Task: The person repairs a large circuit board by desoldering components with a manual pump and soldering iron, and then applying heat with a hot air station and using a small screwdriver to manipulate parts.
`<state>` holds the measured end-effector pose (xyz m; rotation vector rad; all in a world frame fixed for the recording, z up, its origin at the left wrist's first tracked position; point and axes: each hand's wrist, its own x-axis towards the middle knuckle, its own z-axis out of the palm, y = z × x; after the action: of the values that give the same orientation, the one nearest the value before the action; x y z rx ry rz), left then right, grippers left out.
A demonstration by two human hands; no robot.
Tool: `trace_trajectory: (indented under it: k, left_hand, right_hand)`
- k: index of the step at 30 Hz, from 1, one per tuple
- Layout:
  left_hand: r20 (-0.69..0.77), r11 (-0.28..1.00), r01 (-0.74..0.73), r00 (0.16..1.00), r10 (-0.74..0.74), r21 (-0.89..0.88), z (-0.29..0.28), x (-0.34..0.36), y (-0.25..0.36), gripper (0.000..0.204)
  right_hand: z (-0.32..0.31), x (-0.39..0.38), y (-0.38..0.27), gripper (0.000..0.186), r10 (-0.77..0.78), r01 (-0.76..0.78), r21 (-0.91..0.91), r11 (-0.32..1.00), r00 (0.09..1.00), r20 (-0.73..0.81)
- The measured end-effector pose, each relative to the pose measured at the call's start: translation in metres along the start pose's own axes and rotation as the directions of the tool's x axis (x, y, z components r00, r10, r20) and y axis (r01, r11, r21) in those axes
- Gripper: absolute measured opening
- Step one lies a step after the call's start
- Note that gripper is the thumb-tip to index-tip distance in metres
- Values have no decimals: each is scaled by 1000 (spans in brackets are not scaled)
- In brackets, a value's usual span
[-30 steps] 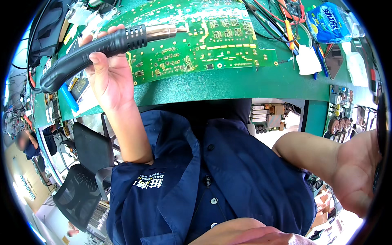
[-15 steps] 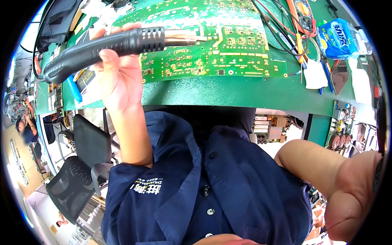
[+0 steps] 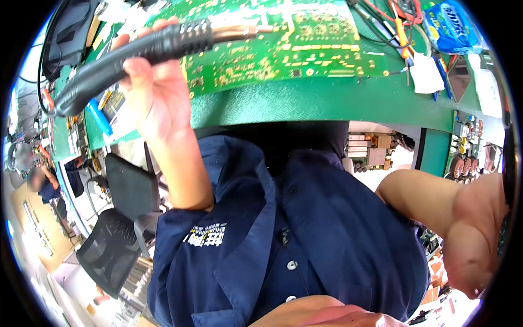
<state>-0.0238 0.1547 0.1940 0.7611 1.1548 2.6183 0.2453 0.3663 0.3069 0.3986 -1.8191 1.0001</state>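
My left hand (image 3: 163, 101) is closed round the black handle of a hot air gun (image 3: 125, 61). The gun's bare metal nozzle points right, tilted slightly upward, and appears in front of a large green circuit board (image 3: 239, 68). Whether the nozzle touches the board cannot be told from this angle. Close to the far right rim of the picture is my right hand (image 3: 474, 240), raised beside my body with its fingers hidden. A dark object (image 3: 503, 231) borders that hand, too cut off to name.
On the green bench (image 3: 305, 101) lie a blue plastic packet (image 3: 451, 27), an orange-handled screwdriver (image 3: 401, 38), test leads and white paper (image 3: 426, 73). A blue tool (image 3: 99, 117) is at the left. Black mesh chairs (image 3: 111, 245) stand left; another person (image 3: 46, 182) is farther off.
The bench and board have shifted upward in the picture. The hot air gun stays in my left hand, its nozzle end now tilted higher. My right hand remains near the right rim.
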Motion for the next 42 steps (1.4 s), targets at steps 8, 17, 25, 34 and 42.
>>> trace_trajectory:
  k: [8,17,25,34,42]
  left_hand:
    - [27,998,23,999,-22,-56,-4,5,-3,54]
    - [111,985,62,993,-44,-160,0,5,-7,46]
    - [66,997,46,997,-41,-62,3,0,-14,51]
    - [279,990,-33,958,71,-136,5,-5,-21,56]
    - [299,985,-43,950,92,-167,1,-6,-25,56]
  right_hand:
    - [-53,-64,97,18,685,-616,-727,304,671,-282]
    - [-65,-86,117,20,780,-467,-856,221,611,-132]
    - [-80,-88,120,21,860,-509,-845,160,493,-134]
    - [-106,-92,123,22,710,-584,-812,-11,567,-417]
    - [-124,-85,117,26,463,-782,-551,292,619,-634]
